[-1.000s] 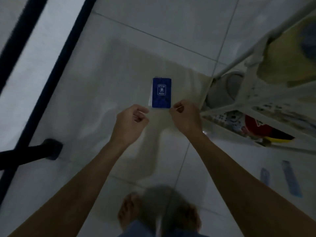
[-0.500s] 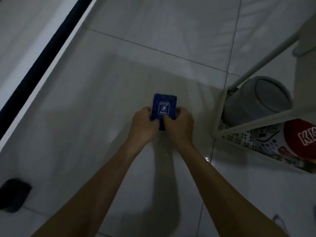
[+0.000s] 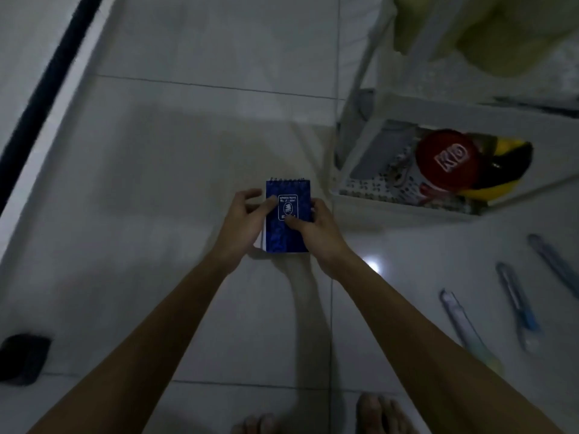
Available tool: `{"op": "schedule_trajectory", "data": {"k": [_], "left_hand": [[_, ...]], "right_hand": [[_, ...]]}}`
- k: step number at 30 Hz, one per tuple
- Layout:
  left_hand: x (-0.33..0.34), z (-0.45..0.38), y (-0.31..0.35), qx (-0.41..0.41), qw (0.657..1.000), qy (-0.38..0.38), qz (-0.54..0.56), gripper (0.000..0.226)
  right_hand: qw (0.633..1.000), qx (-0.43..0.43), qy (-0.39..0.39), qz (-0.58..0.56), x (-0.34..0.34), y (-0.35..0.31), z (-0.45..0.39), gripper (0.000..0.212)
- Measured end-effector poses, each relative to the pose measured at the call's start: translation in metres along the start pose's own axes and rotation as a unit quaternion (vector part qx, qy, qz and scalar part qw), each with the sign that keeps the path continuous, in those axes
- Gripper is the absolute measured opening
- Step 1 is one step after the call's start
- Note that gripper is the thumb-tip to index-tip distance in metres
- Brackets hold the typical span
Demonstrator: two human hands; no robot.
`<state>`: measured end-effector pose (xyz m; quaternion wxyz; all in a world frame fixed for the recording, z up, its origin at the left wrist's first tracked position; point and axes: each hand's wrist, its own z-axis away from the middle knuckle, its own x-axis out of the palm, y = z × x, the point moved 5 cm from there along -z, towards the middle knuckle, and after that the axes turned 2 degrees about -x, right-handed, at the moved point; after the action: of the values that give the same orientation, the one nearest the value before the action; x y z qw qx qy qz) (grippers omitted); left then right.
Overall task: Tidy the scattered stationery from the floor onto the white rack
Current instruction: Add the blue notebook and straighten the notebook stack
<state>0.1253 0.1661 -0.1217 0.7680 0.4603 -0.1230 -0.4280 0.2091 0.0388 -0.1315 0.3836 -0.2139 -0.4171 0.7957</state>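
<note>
A small blue spiral notepad (image 3: 288, 195) is held up over the floor in the middle of the view. My left hand (image 3: 241, 225) grips its left edge with the thumb on the cover. My right hand (image 3: 316, 233) holds its right edge, thumb across the cover's lower part. The white rack (image 3: 376, 202) stands to the right of the notepad, its lower shelf carrying a red-lidded jar (image 3: 446, 159) and a yellow item (image 3: 507, 170). On the floor at the right lie a white pen-like tool (image 3: 463, 324), blue snips (image 3: 517, 305) and another blue tool (image 3: 554, 264).
A black foot of some furniture (image 3: 22, 358) sits at the lower left. A dark strip (image 3: 47, 79) runs diagonally along the left wall edge. My bare toes (image 3: 376, 415) show at the bottom. A yellowish cloth (image 3: 501, 32) lies on the rack's upper shelf.
Both hands reached the notepad on the floor, closed on its edges and lifted it. The view has swung right, bringing the rack's shelf and the tools on the floor into sight.
</note>
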Motion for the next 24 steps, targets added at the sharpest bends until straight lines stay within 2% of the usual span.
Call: {"op": "schedule_trajectory", "data": {"k": [3, 7, 11, 14, 16, 20, 22, 24], "left_hand": [[0.051, 0.021, 0.0, 0.005, 0.997, -0.068, -0.025, 0.032], [0.131, 0.049, 0.003, 0.06, 0.982, -0.153, -0.087, 0.031], [0.212, 0.08, 0.012, 0.123, 0.946, -0.249, -0.168, 0.031], [0.262, 0.101, 0.014, 0.147, 0.917, -0.313, -0.2, 0.03], [0.294, 0.114, 0.013, 0.147, 0.902, -0.345, -0.214, 0.03], [0.351, 0.128, 0.0, 0.14, 0.892, -0.368, -0.222, 0.022], [0.376, 0.134, -0.008, 0.134, 0.89, -0.374, -0.225, 0.018], [0.396, 0.14, -0.015, 0.129, 0.889, -0.381, -0.219, 0.016]], "right_hand": [[0.999, 0.019, 0.003, -0.037, -0.04, 0.006, 0.034, 0.035], [0.996, 0.034, 0.068, -0.045, -0.103, 0.022, 0.077, 0.024], [0.991, 0.011, 0.127, -0.043, -0.18, 0.034, 0.124, 0.012], [0.974, 0.003, 0.225, 0.021, -0.247, 0.054, 0.161, 0.022], [0.942, 0.009, 0.332, 0.053, -0.298, 0.079, 0.187, 0.018], [0.845, 0.07, 0.526, 0.068, -0.381, 0.14, 0.242, 0.004], [0.799, 0.1, 0.59, 0.062, -0.407, 0.169, 0.263, 0.015], [0.759, 0.135, 0.634, 0.063, -0.423, 0.192, 0.275, 0.035]]}}
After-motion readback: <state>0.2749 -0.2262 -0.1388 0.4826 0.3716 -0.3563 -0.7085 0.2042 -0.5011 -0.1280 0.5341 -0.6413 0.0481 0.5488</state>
